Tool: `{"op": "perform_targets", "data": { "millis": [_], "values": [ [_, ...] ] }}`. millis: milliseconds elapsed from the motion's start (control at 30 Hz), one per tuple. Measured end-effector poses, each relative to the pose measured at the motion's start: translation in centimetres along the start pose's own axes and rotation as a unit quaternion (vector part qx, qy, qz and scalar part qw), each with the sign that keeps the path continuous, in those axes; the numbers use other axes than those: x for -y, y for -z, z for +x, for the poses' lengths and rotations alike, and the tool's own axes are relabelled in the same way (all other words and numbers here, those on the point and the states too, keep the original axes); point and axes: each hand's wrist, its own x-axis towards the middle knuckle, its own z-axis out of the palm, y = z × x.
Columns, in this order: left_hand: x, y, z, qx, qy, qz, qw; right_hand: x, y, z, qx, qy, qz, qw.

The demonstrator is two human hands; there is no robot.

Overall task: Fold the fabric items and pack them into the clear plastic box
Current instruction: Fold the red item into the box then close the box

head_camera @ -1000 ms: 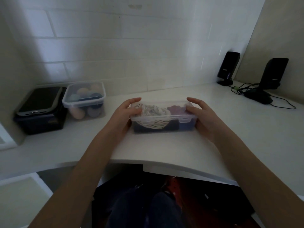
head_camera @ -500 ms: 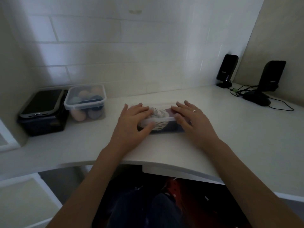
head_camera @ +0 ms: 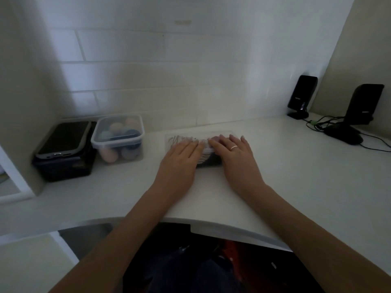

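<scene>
Clear plastic box (head_camera: pixel 177 138) sat on the white bench (head_camera: pixel 296 176), near its middle and a little way back from the curved front edge. Its lid was on, and both of the person's hands lay flat on top of it. Through the lid, striped fabric (head_camera: pixel 203 157) showed in the left part of the box and a purplish piece (head_camera: pixel 215 138) toward the right, with something dark beneath them at the front wall.

The left hand (head_camera: pixel 179 159) pressed palm down on the left half of the lid, fingers straight and close together, gripping nothing. The right hand (head_camera: pixel 237 153) pressed palm down on the right half in the same way, fingers straight and slightly spread, with a pale ring (head_camera: pixel 234 147) on one finger. The two hands were just beside each other, index fingers nearly meeting over the middle of the lid.

To the left, against the tiled wall (head_camera: pixel 148 81), stood a second clear lidded container (head_camera: pixel 118 140) holding rounded objects in muted colours. Just beside it on its left was a dark box (head_camera: pixel 63 166) with a phone-like device (head_camera: pixel 63 138) lying on top. At the far right of the bench stood two black speakers (head_camera: pixel 302 96) (head_camera: pixel 364 106) with tangled cables (head_camera: pixel 317 123) between them
</scene>
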Motion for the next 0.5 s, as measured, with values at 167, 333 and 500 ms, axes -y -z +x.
{"op": "perform_targets", "data": {
  "millis": [167,333,500],
  "values": [
    [1.5,-1.8,2.2,0.067,0.097,0.032,0.993,0.8,-2.8,3.9,0.046,-0.006,-0.004,0.999],
    [4.1,-3.4,3.8,0.089,0.152,0.056,0.983,1.9,-5.7,7.7,0.052,-0.001,0.031,0.998],
    [6.1,-4.3,4.1,0.083,0.170,0.072,0.979,2.5,-7.6,9.8,0.039,0.024,0.059,0.997]
  ]
}}
